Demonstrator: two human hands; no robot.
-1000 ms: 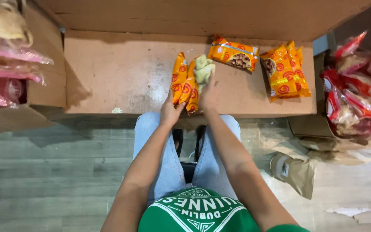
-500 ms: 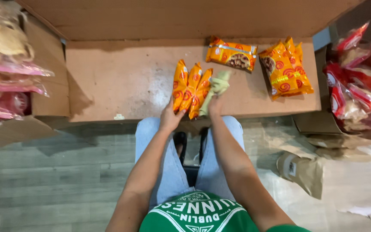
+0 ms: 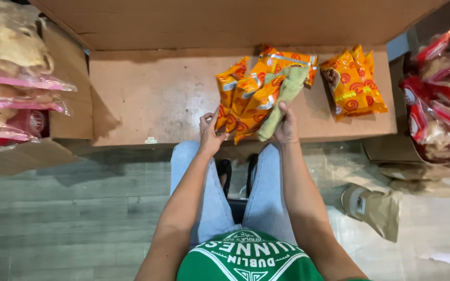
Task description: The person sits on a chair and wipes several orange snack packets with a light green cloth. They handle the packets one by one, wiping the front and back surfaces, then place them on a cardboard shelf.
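Observation:
My left hand [image 3: 210,134] grips the lower ends of three orange snack packets [image 3: 247,97], fanned upward over a flat cardboard sheet [image 3: 152,93]. My right hand [image 3: 286,125] holds a pale green packet [image 3: 283,99] against the right side of that bunch. Behind the bunch another orange packet [image 3: 297,58] lies flat on the cardboard. A small pile of orange packets [image 3: 352,86] rests to the right of it.
A cardboard box wall [image 3: 225,21] rises at the back. At left an open box [image 3: 63,99] holds clear bags with pink edges [image 3: 11,67]. At right sits a heap of red-and-clear bags [image 3: 441,99]. A brown paper bag [image 3: 373,208] lies on the wooden floor.
The bunch of orange packets has been lifted and tilted more upright. The green packet in my right hand has shifted from beside the bunch to pressing against its right side.

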